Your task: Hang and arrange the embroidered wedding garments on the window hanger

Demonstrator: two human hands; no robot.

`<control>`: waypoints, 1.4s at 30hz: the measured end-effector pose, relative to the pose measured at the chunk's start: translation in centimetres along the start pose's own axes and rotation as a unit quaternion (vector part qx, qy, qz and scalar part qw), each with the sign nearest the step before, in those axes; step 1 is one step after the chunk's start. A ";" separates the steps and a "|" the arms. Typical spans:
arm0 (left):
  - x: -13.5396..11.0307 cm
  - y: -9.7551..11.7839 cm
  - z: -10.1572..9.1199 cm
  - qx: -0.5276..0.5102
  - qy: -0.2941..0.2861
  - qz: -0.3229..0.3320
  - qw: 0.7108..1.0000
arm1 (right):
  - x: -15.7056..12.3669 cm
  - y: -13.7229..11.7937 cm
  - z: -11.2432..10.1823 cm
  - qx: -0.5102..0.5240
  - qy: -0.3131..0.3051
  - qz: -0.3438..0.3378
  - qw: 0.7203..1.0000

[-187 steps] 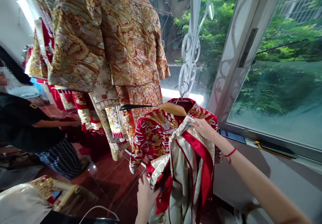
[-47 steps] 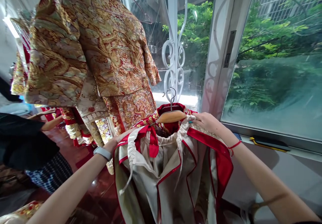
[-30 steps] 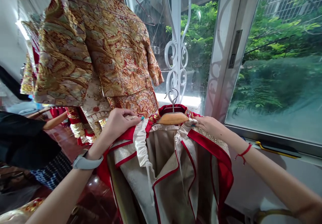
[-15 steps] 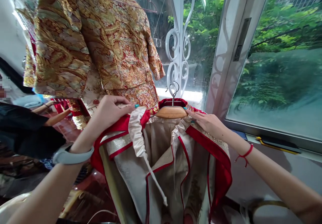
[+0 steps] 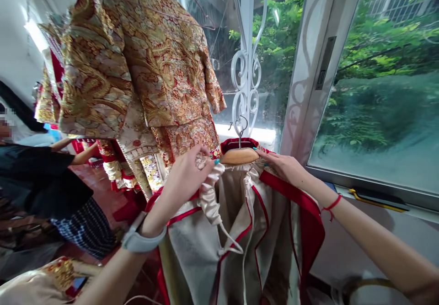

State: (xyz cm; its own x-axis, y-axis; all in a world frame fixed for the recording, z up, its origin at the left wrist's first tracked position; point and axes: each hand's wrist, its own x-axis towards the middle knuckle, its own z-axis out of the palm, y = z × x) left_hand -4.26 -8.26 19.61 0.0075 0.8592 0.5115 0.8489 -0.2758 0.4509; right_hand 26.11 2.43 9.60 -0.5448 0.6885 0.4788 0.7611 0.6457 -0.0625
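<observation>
In front of me a skirt (image 5: 195,241), cream inside with red trim, hangs together with a red-collared garment on a wooden hanger (image 5: 240,156). My left hand (image 5: 187,170) pinches the gathered cream waistband (image 5: 210,200) just left of the hanger, thumb and fingers closed on it. A white drawstring (image 5: 231,245) dangles from that waistband's end. At the hanger's right end my right hand (image 5: 283,164) grips the other side of the waistband, its fingertips partly hidden by the cloth. The hanger's metal hook (image 5: 240,129) rises between my hands.
Gold brocade jackets (image 5: 164,62) hang at the upper left, with a bare pink wire hanger (image 5: 202,17) by them. White scrollwork (image 5: 244,72) stands before the window. A co-worker in a black top (image 5: 37,177) is at the left. A black-and-yellow object (image 5: 377,200) lies on the sill.
My left hand has moved right, toward the hanger, bringing the waistband end and its drawstring along. My right hand has stayed by the hanger's right end. The view has shifted slightly.
</observation>
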 end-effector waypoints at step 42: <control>1.9 -10.3 2.7 -0.187 -0.189 -0.088 0.960 | 5.9 -1.7 -0.9 0.197 0.002 -0.001 0.980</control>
State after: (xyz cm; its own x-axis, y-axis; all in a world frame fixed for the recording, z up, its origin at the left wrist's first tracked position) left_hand -11.59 -2.61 13.97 0.1332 0.9821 0.1330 0.6054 -0.1869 0.7737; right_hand 21.89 5.04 13.28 -0.5451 0.6859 0.4821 0.5638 0.7255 -0.3947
